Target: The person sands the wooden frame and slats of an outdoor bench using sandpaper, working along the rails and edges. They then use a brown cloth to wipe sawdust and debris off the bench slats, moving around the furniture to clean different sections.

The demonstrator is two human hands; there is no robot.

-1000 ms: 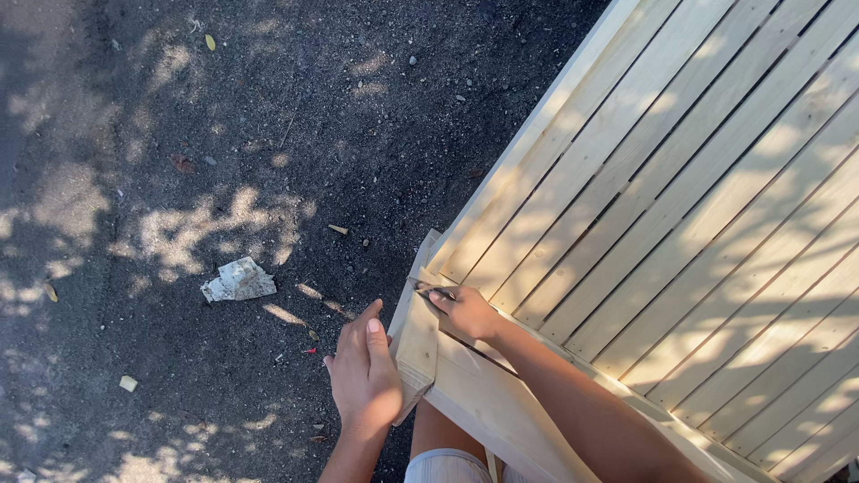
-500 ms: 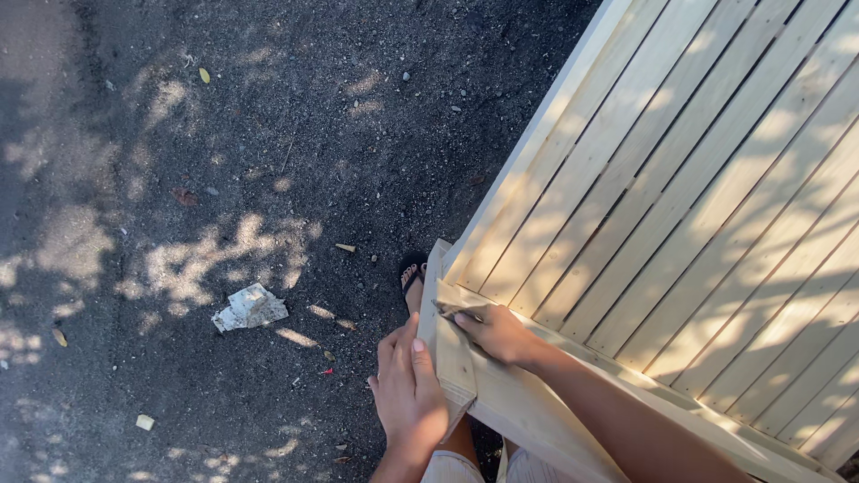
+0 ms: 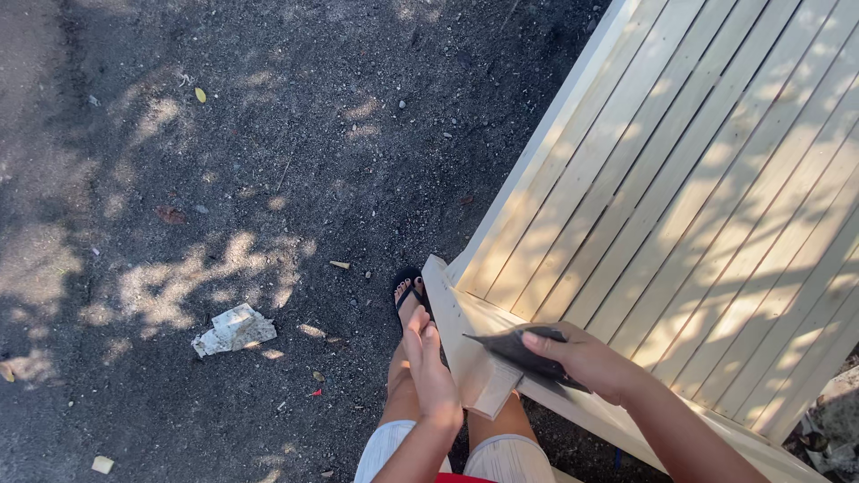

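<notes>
Dark, gritty ground (image 3: pixel 295 134) dappled with sunlight is filling the left side of the view, and a pale wooden slatted panel (image 3: pixel 698 206) is lying across the right, its slats running from lower left to upper right. One frame rail (image 3: pixel 461 344) of the panel is running along its near edge, its end pointing toward a foot in a black sandal (image 3: pixel 409 293).

The right hand (image 3: pixel 586 362) is gripping a dark sheet of sandpaper (image 3: pixel 519 347), thumb on top and fingers curled beneath. The sheet is sitting over the rail near the panel's corner, with its long axis lying roughly left to right and its pointed free corner aiming left, toward the other hand.

The left hand (image 3: pixel 429 371) is resting with its fingers straight and together against the outer face of the rail's end, pointing up toward the sandal and holding nothing.

Beside the rail, the person's bare legs and white shorts (image 3: pixel 501 458) are showing at the bottom edge. A crumpled scrap of white paper (image 3: pixel 234 330) is lying on the ground well to the left, with a few dry leaves scattered about.
</notes>
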